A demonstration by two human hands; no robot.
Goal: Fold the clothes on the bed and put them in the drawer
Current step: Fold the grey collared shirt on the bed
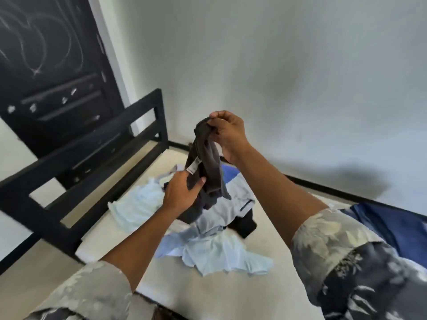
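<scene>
A dark grey garment point(211, 167) with a white label hangs bunched in the air above the bed. My right hand point(227, 135) pinches its top end, and my left hand point(182, 194) grips it lower down, next to the label. Beneath them a heap of clothes lies on the white mattress point(242, 294): pale blue pieces point(215, 252), a white shirt point(233, 204), a black item point(245, 224) and a bright blue piece point(227, 173). No drawer shows clearly in this view.
The black bed frame point(97, 162) runs along the left side of the mattress. Behind it stands a dark door or cabinet point(46, 77) with chalk-like scribbles. A blue cloth point(392, 225) lies at the right edge. A white wall backs the bed.
</scene>
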